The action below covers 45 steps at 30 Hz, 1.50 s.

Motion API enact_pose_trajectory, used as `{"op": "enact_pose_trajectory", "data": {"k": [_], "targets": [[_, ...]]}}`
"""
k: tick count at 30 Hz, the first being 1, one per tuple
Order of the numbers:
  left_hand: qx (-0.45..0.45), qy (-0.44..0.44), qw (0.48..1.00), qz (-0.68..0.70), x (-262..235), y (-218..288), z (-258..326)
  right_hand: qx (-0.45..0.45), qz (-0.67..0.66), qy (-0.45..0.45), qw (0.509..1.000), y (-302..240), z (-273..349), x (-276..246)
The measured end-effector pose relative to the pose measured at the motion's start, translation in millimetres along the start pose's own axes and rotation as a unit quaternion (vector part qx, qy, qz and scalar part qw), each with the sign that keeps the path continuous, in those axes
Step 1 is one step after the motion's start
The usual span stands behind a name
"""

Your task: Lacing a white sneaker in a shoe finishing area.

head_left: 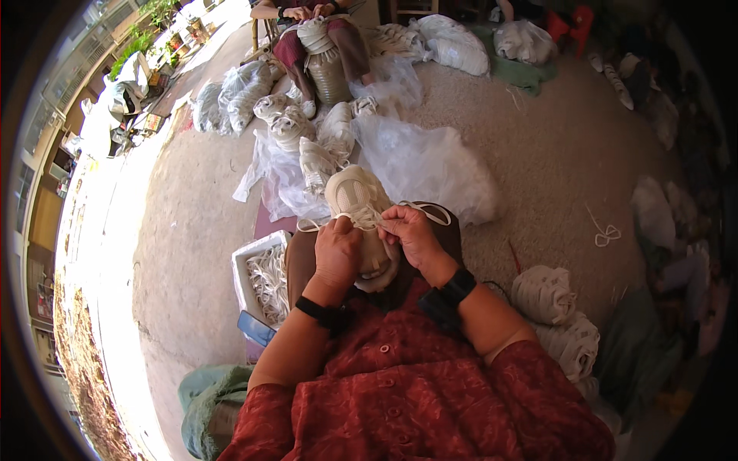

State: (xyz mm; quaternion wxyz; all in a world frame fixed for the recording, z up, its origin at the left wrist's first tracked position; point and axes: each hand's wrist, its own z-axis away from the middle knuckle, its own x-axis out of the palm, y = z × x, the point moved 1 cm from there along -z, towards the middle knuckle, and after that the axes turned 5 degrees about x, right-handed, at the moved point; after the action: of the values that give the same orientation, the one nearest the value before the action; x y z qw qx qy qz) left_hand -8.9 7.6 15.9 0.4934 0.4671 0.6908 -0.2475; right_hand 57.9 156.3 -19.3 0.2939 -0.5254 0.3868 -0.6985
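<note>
A cream-white sneaker (355, 188) rests on my lap with its toe pointing away from me. Its pale shoelace (429, 209) runs through the eyelets, and one loose length loops out to each side. My left hand (338, 250) is closed at the left row of eyelets, its fingers curled on the lace there; the fingertips are partly hidden. On the other side my right hand (415, 237) pinches the lace between thumb and forefinger. Both forearms partly cover the heel end of the shoe.
A white box (240, 280) of laces stands left of my knees, a phone (256, 328) at its near corner. Bundled shoes (288, 127) and plastic bags (430, 165) lie ahead, near another person's hands (307, 13). More white bundles (544, 296) sit at my right.
</note>
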Motion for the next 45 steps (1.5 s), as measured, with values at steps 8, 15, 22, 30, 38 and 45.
{"op": "enact_pose_trajectory", "data": {"k": [8, 15, 22, 30, 38, 45], "targets": [[-0.045, 0.121, 0.988, 0.088, -5.5, 0.9, 12.6, -0.022, 0.104, -0.046, 0.993, -3.6, 4.6, 5.0], [0.023, 0.044, 0.998, 0.03, -5.7, 12.2, 1.4, -0.033, 0.082, -0.041, 0.995, -6.7, 5.1, 3.9], [-0.017, 0.044, 0.998, 0.051, 12.1, 6.9, 3.2, -0.04, 0.071, -0.024, 0.996, -2.1, 4.2, 0.8], [0.003, 0.067, 0.995, 0.077, 17.6, 5.4, -2.5, -0.042, 0.057, 0.005, 0.997, -0.9, 3.8, -1.8], [0.015, 0.025, 0.999, 0.024, 0.8, 14.6, -5.0, -0.04, 0.052, 0.019, 0.998, -2.4, 4.1, -5.5], [0.093, 0.105, 0.977, 0.16, -2.0, 15.4, -13.0, -0.018, 0.082, 0.001, 0.996, -6.9, -1.4, 3.9]]}}
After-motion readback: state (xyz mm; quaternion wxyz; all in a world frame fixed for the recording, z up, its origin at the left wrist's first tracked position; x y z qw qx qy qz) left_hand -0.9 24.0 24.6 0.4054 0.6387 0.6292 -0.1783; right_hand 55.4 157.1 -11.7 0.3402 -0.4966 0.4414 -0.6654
